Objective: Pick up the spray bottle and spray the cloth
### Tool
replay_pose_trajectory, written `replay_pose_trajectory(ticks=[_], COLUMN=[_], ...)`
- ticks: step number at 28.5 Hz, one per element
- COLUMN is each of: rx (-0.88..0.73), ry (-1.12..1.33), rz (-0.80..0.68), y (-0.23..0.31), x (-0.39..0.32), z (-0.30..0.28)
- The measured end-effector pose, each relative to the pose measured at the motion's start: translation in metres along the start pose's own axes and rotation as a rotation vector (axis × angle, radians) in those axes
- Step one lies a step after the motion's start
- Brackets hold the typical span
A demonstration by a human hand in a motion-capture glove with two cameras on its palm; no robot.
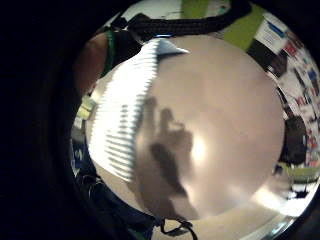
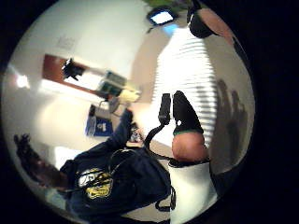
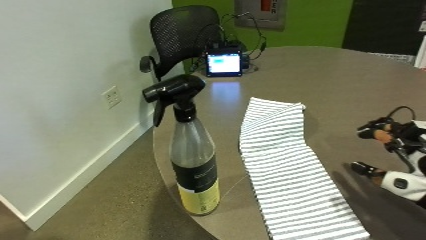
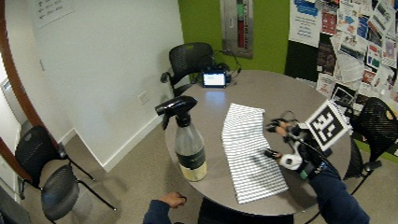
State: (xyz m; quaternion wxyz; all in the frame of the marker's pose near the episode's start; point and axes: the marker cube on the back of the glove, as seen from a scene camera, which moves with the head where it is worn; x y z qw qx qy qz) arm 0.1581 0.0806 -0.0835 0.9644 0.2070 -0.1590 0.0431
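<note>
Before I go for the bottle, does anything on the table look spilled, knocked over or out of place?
Nothing stands out. The spray bottle stands upright near the table edge, no liquid around it. The striped cloth lies flat beside it, apart from it. The right hand hovers past the cloth's other side, holding nothing.

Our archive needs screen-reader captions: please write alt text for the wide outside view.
A spray bottle stands upright near a round table's edge, beside a flat striped cloth. A gloved right hand hovers at the cloth's far side, touching neither.
</note>
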Motion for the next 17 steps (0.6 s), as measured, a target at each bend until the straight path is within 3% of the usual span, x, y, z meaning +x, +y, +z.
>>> replay_pose_trajectory(ticks=[8, 17], rx=[-0.040, -0.113], ry=[0.116, 0.144], rz=[0.324, 0.378], y=[0.049, 0.063], x=[0.100, 0.122], z=[0.006, 0.028])
